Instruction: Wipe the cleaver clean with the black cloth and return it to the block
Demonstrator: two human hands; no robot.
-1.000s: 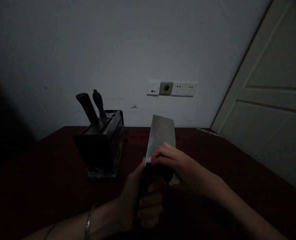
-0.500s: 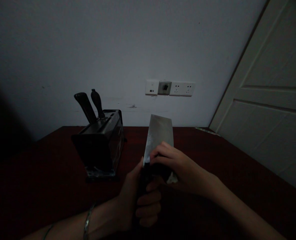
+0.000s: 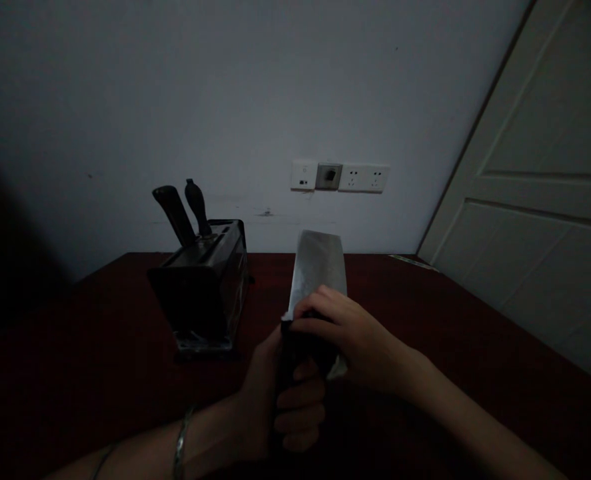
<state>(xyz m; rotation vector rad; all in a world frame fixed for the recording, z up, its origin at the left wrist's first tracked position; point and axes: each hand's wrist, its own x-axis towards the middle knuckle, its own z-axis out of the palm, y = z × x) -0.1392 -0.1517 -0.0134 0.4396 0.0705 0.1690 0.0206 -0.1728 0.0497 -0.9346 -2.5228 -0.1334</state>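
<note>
A cleaver (image 3: pixel 320 263) with a broad, dull grey blade points away from me, its blade tilted upward. My left hand (image 3: pixel 295 407) is wrapped round its dark handle, the thumb lying up along the side. Across the lower part of the blade lies my right hand (image 3: pixel 335 320), fingers bent, closed over a crumpled whitish cloth (image 3: pixel 338 368). Only a small edge of the cloth shows below the palm; the rest is in deep shadow. To the left of the cleaver stands a knife block (image 3: pixel 235 260), touched by neither hand.
Two dark knife handles (image 3: pixel 175 213) stick up from the block. The dark red table (image 3: pixel 400 307) meets a pale wall with a row of sockets (image 3: pixel 362 178). A white panelled door (image 3: pixel 535 253) slants along the right. A thin strip (image 3: pixel 412 262) lies at the back edge.
My right hand has slid slightly left and down over the base of the blade. The left hand keeps its hold on the handle, shifted a touch right.
</note>
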